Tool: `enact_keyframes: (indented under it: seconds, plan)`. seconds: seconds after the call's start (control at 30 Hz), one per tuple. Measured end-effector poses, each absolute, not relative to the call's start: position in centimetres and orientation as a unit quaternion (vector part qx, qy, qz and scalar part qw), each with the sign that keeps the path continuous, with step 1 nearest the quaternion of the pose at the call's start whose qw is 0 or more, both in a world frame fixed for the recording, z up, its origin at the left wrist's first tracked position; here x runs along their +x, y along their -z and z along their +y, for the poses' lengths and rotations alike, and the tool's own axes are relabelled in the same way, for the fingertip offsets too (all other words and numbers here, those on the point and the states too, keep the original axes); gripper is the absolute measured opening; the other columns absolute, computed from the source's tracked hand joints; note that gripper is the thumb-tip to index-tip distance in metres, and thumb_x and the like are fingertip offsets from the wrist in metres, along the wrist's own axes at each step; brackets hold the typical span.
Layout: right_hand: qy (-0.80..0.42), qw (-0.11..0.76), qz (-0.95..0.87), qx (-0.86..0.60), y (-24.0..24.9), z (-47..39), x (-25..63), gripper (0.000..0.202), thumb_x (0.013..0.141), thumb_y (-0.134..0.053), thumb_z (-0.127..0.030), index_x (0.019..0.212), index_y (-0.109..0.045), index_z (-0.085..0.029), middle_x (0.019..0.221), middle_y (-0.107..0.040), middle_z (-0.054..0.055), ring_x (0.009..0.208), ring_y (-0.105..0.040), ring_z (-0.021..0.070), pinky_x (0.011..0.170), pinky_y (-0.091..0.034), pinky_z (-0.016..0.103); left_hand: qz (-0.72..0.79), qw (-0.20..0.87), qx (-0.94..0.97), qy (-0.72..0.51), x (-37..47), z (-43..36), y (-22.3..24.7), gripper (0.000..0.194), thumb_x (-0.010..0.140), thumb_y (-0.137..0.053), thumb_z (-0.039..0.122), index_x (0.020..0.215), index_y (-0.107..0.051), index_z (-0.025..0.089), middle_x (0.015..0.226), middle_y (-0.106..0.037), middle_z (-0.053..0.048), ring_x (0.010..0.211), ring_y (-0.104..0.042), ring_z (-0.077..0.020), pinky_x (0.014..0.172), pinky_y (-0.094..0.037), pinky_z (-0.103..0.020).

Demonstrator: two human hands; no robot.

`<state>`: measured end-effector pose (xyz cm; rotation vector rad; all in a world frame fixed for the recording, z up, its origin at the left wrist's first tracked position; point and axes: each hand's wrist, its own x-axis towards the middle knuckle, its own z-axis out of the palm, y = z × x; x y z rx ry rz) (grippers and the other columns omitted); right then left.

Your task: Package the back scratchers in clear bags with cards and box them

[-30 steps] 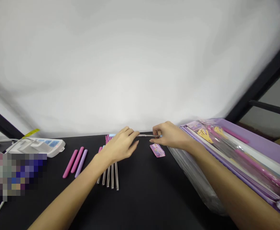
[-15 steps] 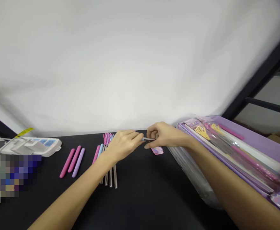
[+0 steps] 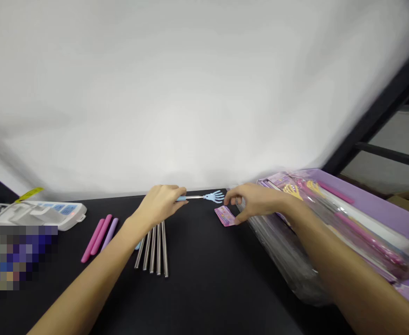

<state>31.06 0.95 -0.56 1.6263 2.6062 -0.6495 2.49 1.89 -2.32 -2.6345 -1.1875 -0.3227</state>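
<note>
My left hand [image 3: 160, 204] is closed around the light-blue handle of a back scratcher [image 3: 195, 197]. Its thin metal rod and blue hand-shaped head point right over the black table. My right hand [image 3: 251, 202] has its fingers curved and apart beside that head, holding nothing. Its thumb tip meets the right edge of a small pink printed card [image 3: 225, 216]; whether it presses on the card I cannot tell. Several metal rods [image 3: 155, 251] lie side by side below my left hand, which hides their upper ends. A light-blue piece [image 3: 138, 244] shows beside them.
Two pink tubes [image 3: 98, 237] and a purple tube [image 3: 110, 233] lie at left, near a white power strip [image 3: 73, 216]. At right, a purple box [image 3: 368, 195] holds bagged back scratchers. Clear plastic bags [image 3: 283, 253] lie along its near side. A pale wall stands behind.
My left hand has moved left with the back scratcher, whose blue head now shows. My right hand has let go of the rod and opened near the pink card.
</note>
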Motion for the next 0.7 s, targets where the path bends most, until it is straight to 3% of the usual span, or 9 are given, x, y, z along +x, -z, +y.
enact_keyframes:
  seconds: [0.1,0.3,0.5,0.6,0.7]
  plan:
    - [0.183,0.029,0.85,0.493,1.6,1.2,30.5,0.072,0.051,-0.083,-0.05,0.116,-0.067,-0.025,0.109,-0.061,0.008,0.098,-0.059,0.0284,0.079,-0.047,0.033,-0.428,0.09,-0.895,0.085,2.1,2.1,2.1,0.014,0.091,-0.058,0.033,0.091,-0.064,0.021,0.081,-0.068,-0.002,0.067,-0.061,-0.0171,0.056,-0.033,-0.026]
    - [0.185,0.024,0.851,0.491,1.7,1.3,30.4,0.066,0.057,-0.081,-0.048,0.118,-0.068,-0.024,0.109,-0.059,0.009,0.1,-0.059,0.0285,0.08,-0.046,0.033,-0.438,0.041,-0.894,0.079,1.6,2.1,2.1,0.015,0.089,-0.056,0.032,0.093,-0.067,0.022,0.083,-0.07,-0.003,0.069,-0.06,-0.0181,0.06,-0.036,-0.028]
    - [0.096,0.04,0.741,0.663,0.3,1.2,32.9,0.031,0.066,-0.072,-0.035,0.09,-0.069,-0.015,0.086,-0.071,0.012,0.077,-0.067,0.0279,0.064,-0.048,0.034,-0.426,-0.021,-0.897,0.112,2.6,1.7,2.6,0.022,0.091,-0.051,0.035,0.094,-0.068,0.022,0.083,-0.068,-0.004,0.069,-0.06,-0.0173,0.061,-0.037,-0.027]
    - [0.156,0.082,0.673,0.719,0.5,1.2,33.7,0.018,0.065,-0.071,-0.028,0.072,-0.066,-0.013,0.067,-0.07,0.012,0.063,-0.068,0.0262,0.054,-0.049,0.032,-0.423,-0.035,-0.897,0.12,3.2,1.6,2.7,0.023,0.091,-0.05,0.035,0.096,-0.068,0.021,0.084,-0.068,-0.005,0.069,-0.059,-0.0169,0.061,-0.038,-0.027]
    - [0.215,0.071,0.644,0.731,0.8,1.3,33.7,0.006,0.065,-0.068,-0.016,0.064,-0.063,-0.013,0.06,-0.069,0.011,0.055,-0.068,0.0217,0.05,-0.05,0.027,-0.421,-0.042,-0.899,0.117,3.5,1.4,2.6,0.023,0.092,-0.051,0.034,0.095,-0.069,0.02,0.083,-0.068,-0.005,0.068,-0.059,-0.0164,0.061,-0.039,-0.027]
